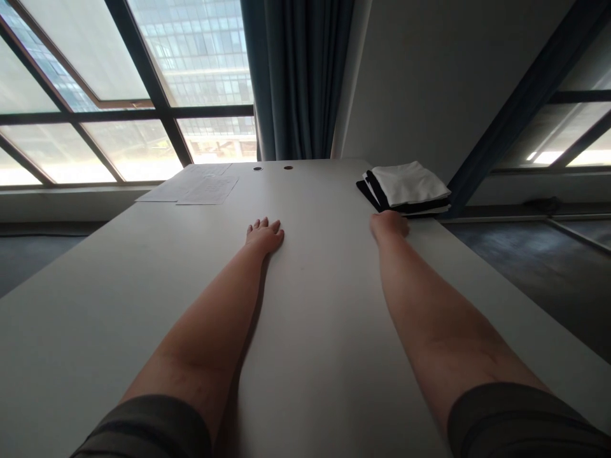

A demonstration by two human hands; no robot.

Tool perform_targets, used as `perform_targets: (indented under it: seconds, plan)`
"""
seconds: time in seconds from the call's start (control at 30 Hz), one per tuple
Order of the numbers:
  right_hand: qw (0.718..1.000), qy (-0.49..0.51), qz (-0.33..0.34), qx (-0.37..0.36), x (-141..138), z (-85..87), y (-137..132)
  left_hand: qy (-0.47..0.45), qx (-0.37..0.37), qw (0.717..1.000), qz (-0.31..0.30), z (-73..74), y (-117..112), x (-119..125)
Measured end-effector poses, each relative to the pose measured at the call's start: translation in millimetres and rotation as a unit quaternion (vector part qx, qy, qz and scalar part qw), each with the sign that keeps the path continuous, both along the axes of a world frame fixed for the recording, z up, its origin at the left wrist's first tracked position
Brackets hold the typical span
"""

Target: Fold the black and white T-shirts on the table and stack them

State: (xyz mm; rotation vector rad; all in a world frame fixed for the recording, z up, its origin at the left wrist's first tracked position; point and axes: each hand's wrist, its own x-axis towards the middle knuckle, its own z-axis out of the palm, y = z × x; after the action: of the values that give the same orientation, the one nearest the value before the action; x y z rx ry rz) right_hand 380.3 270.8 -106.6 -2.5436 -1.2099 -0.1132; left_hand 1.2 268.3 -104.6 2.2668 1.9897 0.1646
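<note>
Both my arms stretch forward over a long white table (315,305). My left hand (264,235) lies flat on the tabletop near the middle, fingers spread, holding nothing. My right hand (389,225) reaches to the near edge of a stack of folded black and white cloths (408,187) at the far right of the table. Its fingers are curled under and hidden behind the knuckles, so I cannot see whether they grip the stack.
Several sheets of paper (195,187) lie at the far left of the table. Two small round holes (273,168) sit near the far edge. Large windows (119,95), a dark curtain (296,76) and a wall stand behind.
</note>
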Motion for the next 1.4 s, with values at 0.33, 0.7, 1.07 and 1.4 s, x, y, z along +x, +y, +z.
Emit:
perform_targets:
  seconds: [0.33,0.7,1.07,1.4]
  plan:
    - [0.99,0.114,-0.082,-0.004,54,11.5,-7,-0.01,0.009,1.0,0.018,2.3,-1,9]
    - [0.997,0.078,-0.005,0.024,42,6.7,3,-0.021,0.015,1.0,0.016,2.3,0,9]
    - [0.968,0.025,0.25,-0.023,-61,19.6,-33,-0.09,0.06,0.994,0.013,-0.9,5,10]
    - [0.866,-0.008,0.496,-0.069,-181,32.9,-126,-0.298,0.215,0.874,-0.317,45.1,-27,48]
